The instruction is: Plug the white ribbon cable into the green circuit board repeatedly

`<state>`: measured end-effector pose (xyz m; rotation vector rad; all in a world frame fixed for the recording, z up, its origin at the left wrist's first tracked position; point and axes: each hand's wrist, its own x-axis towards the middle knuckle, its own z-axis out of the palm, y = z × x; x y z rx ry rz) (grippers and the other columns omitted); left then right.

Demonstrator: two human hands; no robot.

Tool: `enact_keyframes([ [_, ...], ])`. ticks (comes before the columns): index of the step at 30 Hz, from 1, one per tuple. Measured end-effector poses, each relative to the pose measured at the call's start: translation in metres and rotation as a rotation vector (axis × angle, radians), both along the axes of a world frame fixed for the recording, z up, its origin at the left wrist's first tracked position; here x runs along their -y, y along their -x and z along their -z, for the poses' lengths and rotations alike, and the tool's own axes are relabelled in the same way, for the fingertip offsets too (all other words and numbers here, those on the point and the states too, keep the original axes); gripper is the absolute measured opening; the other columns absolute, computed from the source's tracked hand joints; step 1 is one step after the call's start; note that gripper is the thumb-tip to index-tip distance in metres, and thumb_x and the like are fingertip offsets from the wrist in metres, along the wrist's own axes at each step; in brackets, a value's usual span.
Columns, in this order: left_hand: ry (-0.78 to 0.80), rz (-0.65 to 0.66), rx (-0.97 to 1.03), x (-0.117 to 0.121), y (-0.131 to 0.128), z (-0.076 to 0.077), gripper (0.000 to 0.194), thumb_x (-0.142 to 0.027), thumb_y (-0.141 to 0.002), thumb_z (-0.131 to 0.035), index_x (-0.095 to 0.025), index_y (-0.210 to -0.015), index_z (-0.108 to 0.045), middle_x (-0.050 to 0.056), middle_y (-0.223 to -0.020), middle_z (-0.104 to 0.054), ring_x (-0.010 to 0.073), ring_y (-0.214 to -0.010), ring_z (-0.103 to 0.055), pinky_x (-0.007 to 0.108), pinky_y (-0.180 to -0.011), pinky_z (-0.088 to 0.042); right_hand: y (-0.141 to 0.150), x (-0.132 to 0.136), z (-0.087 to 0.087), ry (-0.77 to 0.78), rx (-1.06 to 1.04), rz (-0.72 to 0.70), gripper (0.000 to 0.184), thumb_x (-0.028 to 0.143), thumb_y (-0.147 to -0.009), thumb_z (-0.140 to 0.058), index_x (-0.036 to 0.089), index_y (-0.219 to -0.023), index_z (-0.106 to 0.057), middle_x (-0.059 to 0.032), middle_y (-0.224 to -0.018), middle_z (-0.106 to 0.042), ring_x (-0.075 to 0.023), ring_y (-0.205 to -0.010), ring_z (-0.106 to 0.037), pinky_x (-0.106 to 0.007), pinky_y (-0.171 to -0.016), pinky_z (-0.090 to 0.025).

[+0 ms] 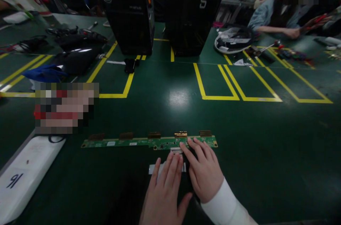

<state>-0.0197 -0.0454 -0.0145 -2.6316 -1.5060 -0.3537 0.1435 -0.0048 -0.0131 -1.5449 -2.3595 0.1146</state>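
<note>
A long narrow green circuit board (119, 142) with several copper-coloured tabs along its far edge lies across the dark green table in front of me. My right hand (204, 173), in a white sleeve, rests flat with its fingertips on the board's right part. My left hand (163, 189) lies flat, fingers stretched out, over a pale flat ribbon cable (152, 169) that runs to a connector (176, 150) at the board's near edge. Both hands are open and hold nothing.
Two black computer towers (133, 8) (193, 8) stand at the back. Yellow tape lines (215, 88) mark the table. A white panel (23, 175) lies at the near left, dark bags and cables (74, 49) at the far left. Another person (282, 15) works at the far right beside a white coil (231, 40).
</note>
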Motion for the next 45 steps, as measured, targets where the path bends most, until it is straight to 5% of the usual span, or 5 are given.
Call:
enact_keyframes([
  [6,-0.021,0.021,0.049,-0.003,0.005,0.002,0.065,-0.046,-0.085,-0.045,-0.013,-0.14,-0.04,0.009,-0.142,-0.049,0.0271,-0.132,-0.042,0.048,-0.111,-0.026,-0.003,-0.001,0.001,0.023,0.039,-0.023,0.066,0.012,-0.078,-0.045,0.027,-0.143,-0.043,-0.004,-0.142,-0.046,-0.0276,-0.132,-0.035,-0.048,-0.11,-0.03],
  [27,0.014,-0.01,0.107,-0.007,-0.006,-0.015,0.055,-0.046,-0.089,-0.044,-0.01,-0.131,-0.049,0.013,-0.134,-0.056,0.0295,-0.125,-0.05,0.052,-0.106,-0.036,-0.004,0.001,0.009,-0.024,0.02,-0.024,0.066,0.011,-0.077,-0.047,0.025,-0.141,-0.044,-0.0063,-0.141,-0.046,-0.028,-0.133,-0.034,-0.049,-0.11,-0.028],
  [31,-0.015,0.014,0.143,-0.011,0.015,-0.021,0.047,-0.036,-0.091,-0.044,-0.015,-0.134,-0.047,0.01,-0.136,-0.054,0.0251,-0.126,-0.049,0.045,-0.105,-0.039,-0.003,0.002,0.01,-0.055,-0.011,-0.032,0.058,0.014,-0.084,-0.044,0.02,-0.142,-0.043,-0.0092,-0.139,-0.048,-0.0271,-0.131,-0.035,-0.048,-0.11,-0.029],
  [38,-0.05,-0.215,0.236,-0.008,0.077,-0.013,0.028,-0.024,-0.093,-0.041,-0.018,-0.113,-0.061,0.008,-0.105,-0.063,0.02,-0.095,-0.06,0.036,-0.084,-0.051,-0.003,0.003,0.013,-0.15,-0.021,-0.072,0.049,0.019,-0.091,-0.042,0.015,-0.139,-0.046,-0.0147,-0.135,-0.048,-0.0293,-0.133,-0.032,-0.051,-0.107,-0.035],
  [45,-0.04,-0.272,0.218,-0.004,0.078,-0.014,0.026,-0.023,-0.093,-0.042,-0.018,-0.108,-0.062,0.008,-0.103,-0.061,0.0216,-0.094,-0.058,0.039,-0.082,-0.05,0.004,0.01,0.008,-0.152,-0.061,-0.214,0.046,0.033,-0.091,-0.048,0.024,-0.136,-0.051,-0.0132,-0.147,-0.035,-0.0312,-0.139,-0.023,-0.055,-0.108,-0.031],
])
